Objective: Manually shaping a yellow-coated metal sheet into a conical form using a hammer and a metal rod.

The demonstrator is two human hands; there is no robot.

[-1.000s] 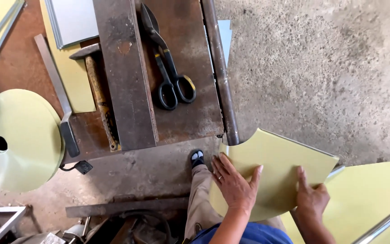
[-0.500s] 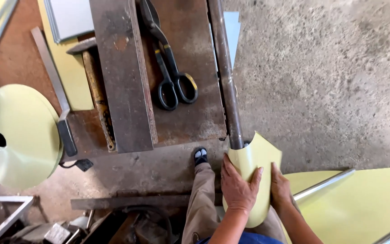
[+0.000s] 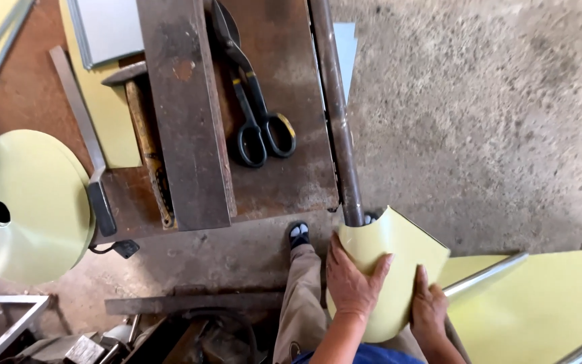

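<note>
We hold a pale green sheet (image 3: 389, 269) curved over the near end of a steel pipe (image 3: 337, 114), just beside the near right corner of the table (image 3: 284, 182). Our left hand (image 3: 351, 283) lies flat on the sheet's left flank, fingers spread; our right hand (image 3: 429, 307) presses its right edge. Both hands are clamped on the sheet, a little apart, bending it round.

What could go wrong, as we judge it: the cut edges look thin and sharp, and a palm sliding along one could be nicked. Uneven pressure from the two hands could put a crease where a smooth curve is wanted. The sheet could also spring back flat if either grip loosens, since it looks stiff and springy.

The sheet is smooth, matte, coated metal, fan-shaped. The pipe is round, dull and brown with rust. The table is rough, stained steel plate, with a heavy flat bar (image 3: 183, 114) lying along it and black-handled snips (image 3: 254, 101) beside that. A finished shallow cone (image 3: 25, 209) of the same green metal, with a small hole, sits far left. The floor (image 3: 493, 121) is coarse grey concrete.
</note>
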